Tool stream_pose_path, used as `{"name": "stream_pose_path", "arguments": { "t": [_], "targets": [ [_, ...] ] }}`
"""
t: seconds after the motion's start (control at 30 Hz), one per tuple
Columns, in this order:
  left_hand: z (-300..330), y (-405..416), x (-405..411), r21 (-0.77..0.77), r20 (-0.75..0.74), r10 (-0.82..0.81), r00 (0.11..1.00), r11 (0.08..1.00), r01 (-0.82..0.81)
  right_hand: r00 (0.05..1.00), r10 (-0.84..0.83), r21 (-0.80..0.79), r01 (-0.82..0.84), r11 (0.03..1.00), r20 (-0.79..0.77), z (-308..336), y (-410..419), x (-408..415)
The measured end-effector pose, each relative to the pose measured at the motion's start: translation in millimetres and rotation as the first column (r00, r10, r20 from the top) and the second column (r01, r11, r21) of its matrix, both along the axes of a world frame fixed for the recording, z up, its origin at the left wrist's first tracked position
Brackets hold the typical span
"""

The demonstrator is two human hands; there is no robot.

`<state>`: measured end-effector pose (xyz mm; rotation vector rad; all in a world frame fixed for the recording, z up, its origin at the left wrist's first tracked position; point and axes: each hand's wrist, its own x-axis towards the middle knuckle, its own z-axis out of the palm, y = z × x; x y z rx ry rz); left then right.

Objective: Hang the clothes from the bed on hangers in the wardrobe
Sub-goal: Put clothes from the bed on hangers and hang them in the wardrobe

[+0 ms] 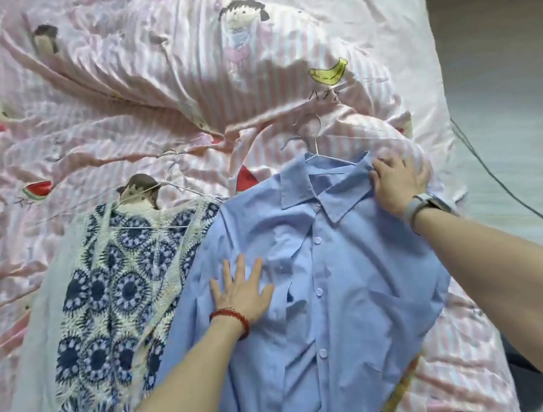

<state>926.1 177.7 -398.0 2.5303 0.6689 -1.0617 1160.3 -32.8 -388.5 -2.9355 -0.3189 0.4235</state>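
- The vest (107, 282), a blue-and-cream patterned piece, lies on the bed (111, 99) just left of the left hand, with a thin wire hanger (148, 223) already through its neck. Neither hand touches it.
- The left hand (242, 294) lies flat on the shirt's chest, fingers straight and spread, pressing the cloth down and gripping nothing.
- The shirt (337, 294), pale blue and buttoned, lies face up on the bed. Its long axis runs from the hem near the person up and away to the collar, so the collar lies up and to the right of the left hand.
- A second hanger's hook (313, 131) pokes out just beyond the collar, up and to the left of the right hand. Its wire shoulders go in under the collar, so the shirt looks already on it.
- The right hand (398, 182) sits at the collar's right end, fingers curled onto the cloth at the shoulder. It seems to pinch the collar edge, though I cannot see the fingertips well.
- The right hand is plainly nearer the hook. My guess is the lift starts there, with the left hand only steadying the front.
- The wardrobe is nowhere in view.
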Motion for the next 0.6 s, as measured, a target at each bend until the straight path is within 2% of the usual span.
{"name": "stream_pose_path", "arguments": {
  "t": [0.1, 0.2, 0.4, 0.6],
  "targets": [
    [-7, 6, 3, -0.046, 0.006, 0.011, 1.000, 0.999, -0.010, 0.993, -0.076, 0.037, 0.080, 0.996, -0.095, -8, 10, -5],
    [3, 10, 11, -0.069, 0.133, 0.052, 0.990, 0.997, -0.043, 0.990, -0.127, 0.089, 0.132, 0.987, -0.061, 1, 23, -23],
    [51, 38, -14, 0.086, 0.468, 0.058, 0.882, 0.990, -0.111, 0.984, 0.172, 0.200, -0.177, 0.964, 0.044, 47, 81, -102],
    [106, 82, -143, 0.267, 0.548, 0.198, 0.813, 0.880, -0.394, 0.873, 0.485, 0.252, -0.481, 0.840, 0.047, 92, 161, -235]
  ]
}}
